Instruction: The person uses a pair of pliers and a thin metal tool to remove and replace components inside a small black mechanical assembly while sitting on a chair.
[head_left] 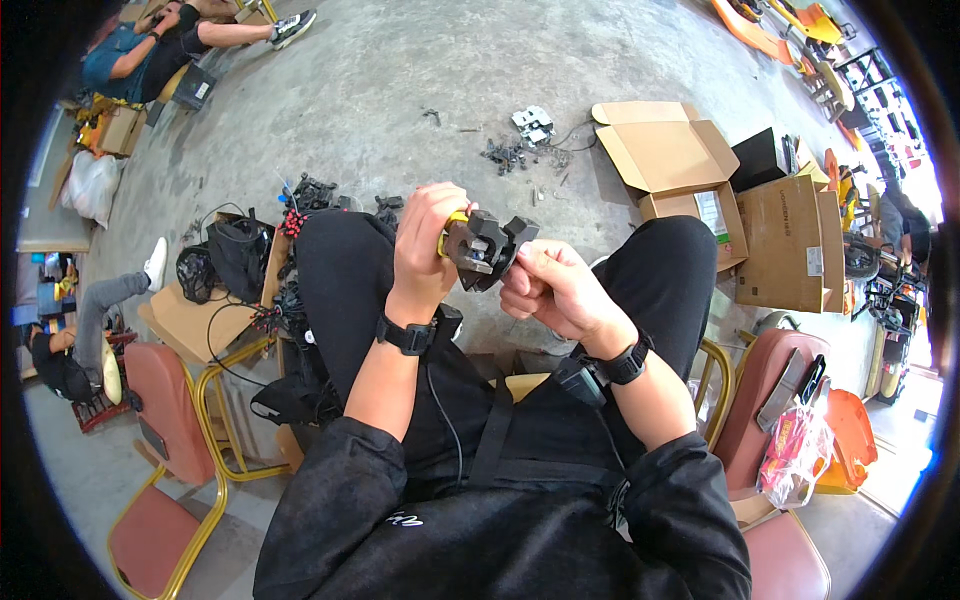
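In front of my knees, my left hand is closed around a yellow-handled tool with a dark metal head, which looks like a pair of pliers. The metal head is up against a black bracket-like part with curved and notched edges. My right hand pinches the right side of that black part between thumb and bent fingers. My fingers hide much of the tool's handle. Whether the jaws bite on the part I cannot tell.
Black parts and cables are heaped left of my knee, near a black bag. Ahead lie a white device and small black pieces. Cardboard boxes stand at right. Pink chairs flank me; other people sit at left.
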